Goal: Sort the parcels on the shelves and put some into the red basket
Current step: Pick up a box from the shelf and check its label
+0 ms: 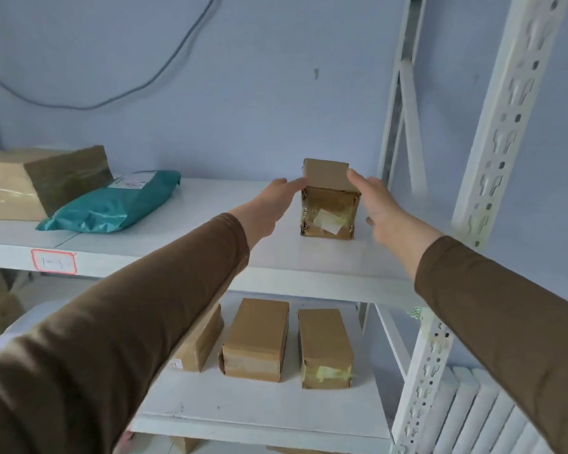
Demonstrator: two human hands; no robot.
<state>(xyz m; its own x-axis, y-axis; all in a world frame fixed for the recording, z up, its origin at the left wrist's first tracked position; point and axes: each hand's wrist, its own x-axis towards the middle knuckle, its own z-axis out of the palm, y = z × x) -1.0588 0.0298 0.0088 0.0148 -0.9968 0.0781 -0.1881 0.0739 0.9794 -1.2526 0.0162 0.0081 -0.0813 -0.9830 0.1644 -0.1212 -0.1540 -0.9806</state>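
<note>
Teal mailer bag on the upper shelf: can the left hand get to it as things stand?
Probably yes. The left hand is open against the small box, holding nothing, and the teal mailer bag lies to its left on the same shelf with bare surface between. Its far end leans on a large box.

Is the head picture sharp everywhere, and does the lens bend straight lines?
Head view: soft, even light with faint shadows; the box and both hands, left and right, are slightly blurred; tape on the box gives mild glare; the wide lens makes the upright lean and the shelf edges slant.
</note>
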